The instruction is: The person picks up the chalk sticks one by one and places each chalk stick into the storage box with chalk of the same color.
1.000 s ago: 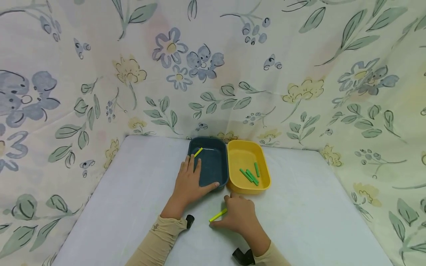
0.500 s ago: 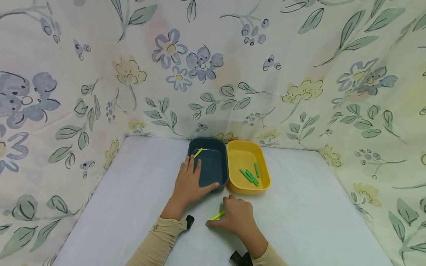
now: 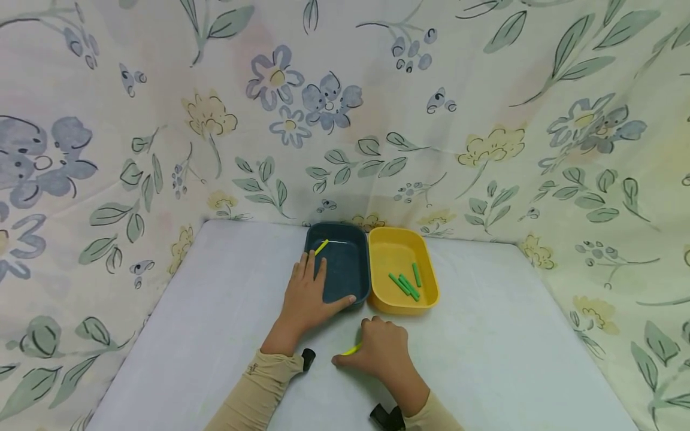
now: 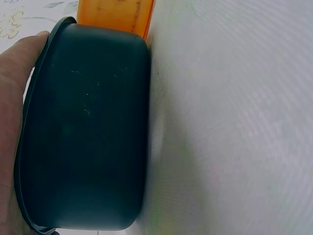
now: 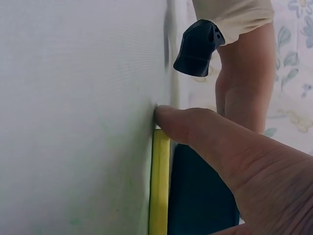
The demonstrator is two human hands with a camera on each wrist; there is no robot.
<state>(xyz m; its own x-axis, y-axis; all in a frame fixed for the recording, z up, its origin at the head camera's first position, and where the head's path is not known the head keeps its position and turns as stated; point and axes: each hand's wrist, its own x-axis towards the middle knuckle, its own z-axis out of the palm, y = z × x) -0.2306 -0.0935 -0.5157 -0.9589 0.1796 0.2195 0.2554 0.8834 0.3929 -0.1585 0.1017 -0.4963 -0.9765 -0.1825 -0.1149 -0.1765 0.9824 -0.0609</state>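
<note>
Head cam: high, looks forward and down over the white table (image 3: pixel 485 359), dark blue tray (image 3: pixel 345 263) mid-frame, floral cloth behind it. Left wrist cam: at table level, pressed close to the dark blue tray's (image 4: pixel 88 147) outer wall, frame rolled sideways; orange-yellow tray (image 4: pixel 115 14) just beyond it. Right wrist cam: also table-level and rolled, close behind the thumb, facing the dark blue tray (image 5: pixel 200 196). All three views share that tray and the tabletop.

The dark bin (image 4: pixel 88 142) looks like matt, faintly speckled plastic, and the table cover (image 4: pixel 234 127) is a finely woven white cloth
</note>
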